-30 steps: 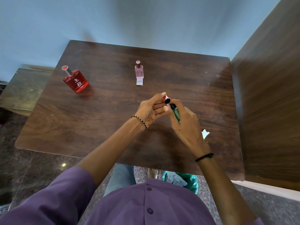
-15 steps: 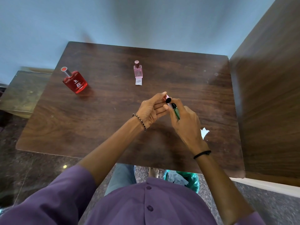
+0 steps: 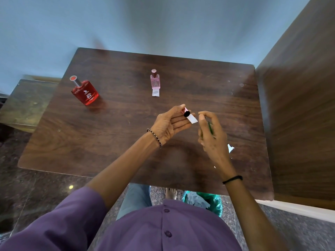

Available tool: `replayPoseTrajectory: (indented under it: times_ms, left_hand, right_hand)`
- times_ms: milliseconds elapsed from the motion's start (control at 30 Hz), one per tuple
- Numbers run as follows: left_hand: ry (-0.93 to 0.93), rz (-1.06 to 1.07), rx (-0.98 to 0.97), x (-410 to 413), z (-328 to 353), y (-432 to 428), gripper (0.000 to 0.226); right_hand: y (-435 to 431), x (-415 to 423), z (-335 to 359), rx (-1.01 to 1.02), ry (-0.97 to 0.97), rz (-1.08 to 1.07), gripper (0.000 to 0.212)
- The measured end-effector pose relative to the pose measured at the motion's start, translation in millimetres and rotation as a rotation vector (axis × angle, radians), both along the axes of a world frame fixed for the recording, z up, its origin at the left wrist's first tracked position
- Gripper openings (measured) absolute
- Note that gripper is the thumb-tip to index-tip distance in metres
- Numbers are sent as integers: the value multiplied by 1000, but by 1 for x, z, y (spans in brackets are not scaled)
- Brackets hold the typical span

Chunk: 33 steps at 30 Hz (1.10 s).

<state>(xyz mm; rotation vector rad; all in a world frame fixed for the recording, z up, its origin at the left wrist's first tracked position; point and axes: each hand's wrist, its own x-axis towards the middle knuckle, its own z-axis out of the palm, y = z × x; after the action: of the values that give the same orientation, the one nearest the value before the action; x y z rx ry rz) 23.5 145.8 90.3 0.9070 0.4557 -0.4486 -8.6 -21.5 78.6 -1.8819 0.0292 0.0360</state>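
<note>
Above the counter (image 3: 126, 138), the left hand (image 3: 170, 124) is pinching a small pink black-capped vial (image 3: 186, 113) with a white paper strip (image 3: 192, 119) sticking out, the right hand (image 3: 212, 136) is gripping a green pen (image 3: 210, 128) just beside it, while a red bottle (image 3: 86, 93) reading "RED ZX" is standing far left.

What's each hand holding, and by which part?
The left hand pinches a small pink bottle by its body; its black cap and a white strip stick out. The right hand grips a thin green stick mid-shaft.
</note>
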Motion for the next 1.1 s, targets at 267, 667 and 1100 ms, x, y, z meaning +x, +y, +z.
replayPoseTrajectory:
  times_ms: [267,667,1100]
  left_hand:
    - [-8,-34,12,-1,-1,1,30]
    - [-21,-46,52,-1,7,2,43]
    - [-33,-70,35,-3,3,-2,30]
  right_hand:
    - [-14,2,2,720,355,98,29]
    - [-9,0,13,939,463,87,18]
    - [-8,0,13,926,405,72,23]
